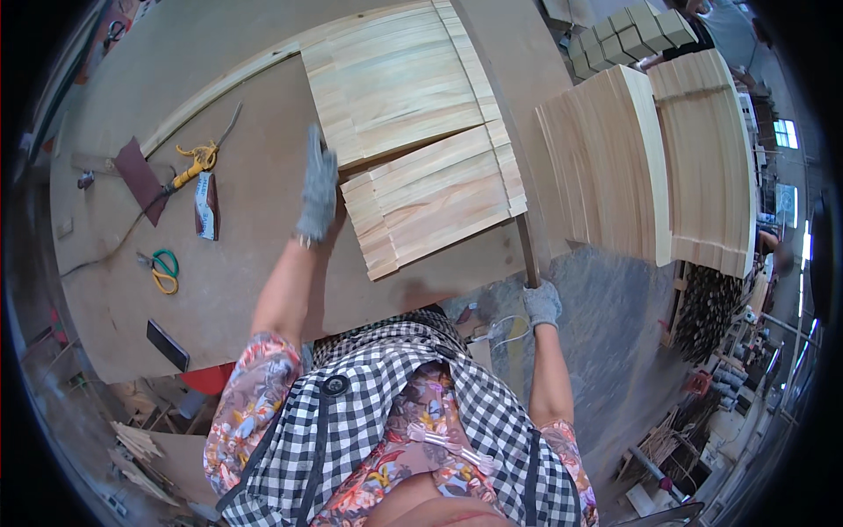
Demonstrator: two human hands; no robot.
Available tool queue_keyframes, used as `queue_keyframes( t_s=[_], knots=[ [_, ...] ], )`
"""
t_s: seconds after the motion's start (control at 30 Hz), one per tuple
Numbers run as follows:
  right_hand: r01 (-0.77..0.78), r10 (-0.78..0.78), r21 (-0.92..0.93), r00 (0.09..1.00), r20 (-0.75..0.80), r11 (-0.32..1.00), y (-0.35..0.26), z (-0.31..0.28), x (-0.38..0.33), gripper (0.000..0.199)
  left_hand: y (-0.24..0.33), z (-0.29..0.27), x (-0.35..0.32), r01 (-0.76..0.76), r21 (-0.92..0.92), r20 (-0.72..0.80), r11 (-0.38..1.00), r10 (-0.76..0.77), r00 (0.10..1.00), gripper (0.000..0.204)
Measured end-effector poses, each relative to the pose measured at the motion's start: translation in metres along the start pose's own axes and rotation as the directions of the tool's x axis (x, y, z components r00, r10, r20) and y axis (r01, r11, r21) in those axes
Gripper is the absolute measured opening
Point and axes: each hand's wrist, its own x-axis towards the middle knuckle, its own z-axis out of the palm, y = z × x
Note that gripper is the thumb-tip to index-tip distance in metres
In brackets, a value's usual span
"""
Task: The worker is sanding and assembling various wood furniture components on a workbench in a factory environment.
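My left hand (318,189), in a grey knit glove, is held flat on edge with its fingers stretched out. It is beside the left ends of the pale wooden slats and holds nothing. The slats lie side by side in two groups on the table, a larger far group (395,83) and a nearer group (439,193) turned at a slight angle, with a wedge-shaped gap between them. My right hand (543,303), also gloved, is closed around the near end of a narrow brown strip (528,250) at the right side of the nearer group.
On the brown table (255,114) lie a yellow air blow gun (198,160) with a hose, dark red sandpaper (142,183), a small packet (206,206), green-and-yellow-handled scissors (164,272) and a phone (167,344). Tall board stacks (606,167) stand right. A person (733,35) is at far right.
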Motion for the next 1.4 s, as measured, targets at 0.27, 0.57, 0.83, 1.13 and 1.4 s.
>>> queue_keyframes(
  t_s=[0.27, 0.57, 0.83, 1.13, 1.4],
  knots=[
    [-0.050, 0.051, -0.019, 0.997, 0.065, 0.999, -0.003, -0.027, -0.005, 0.031, -0.047, 0.008, -0.148, -0.305, 0.760, 0.250, 0.574, 0.176, 0.952, 0.065],
    [0.008, -0.008, -0.011, 1.000, 0.001, 1.000, -0.006, -0.007, -0.012, 0.030, -0.065, -0.001, -0.115, -0.230, 0.809, 0.118, 0.540, 0.234, 0.965, 0.053],
    [-0.031, 0.031, -0.006, 0.999, -0.008, 0.999, -0.021, -0.025, -0.005, 0.031, -0.075, 0.007, -0.106, -0.223, 0.832, 0.107, 0.508, 0.248, 0.963, 0.051],
    [0.010, -0.009, -0.051, 1.000, 0.017, 0.999, -0.021, -0.036, 0.001, 0.030, -0.072, 0.001, -0.101, -0.116, 0.773, 0.008, 0.623, 0.174, 0.985, 0.060],
    [0.003, -0.003, -0.045, 1.000, 0.004, 0.999, -0.033, -0.039, -0.005, 0.031, -0.044, 0.004, -0.094, 0.079, 0.846, -0.093, 0.528, 0.000, 0.996, 0.068]
  ],
)
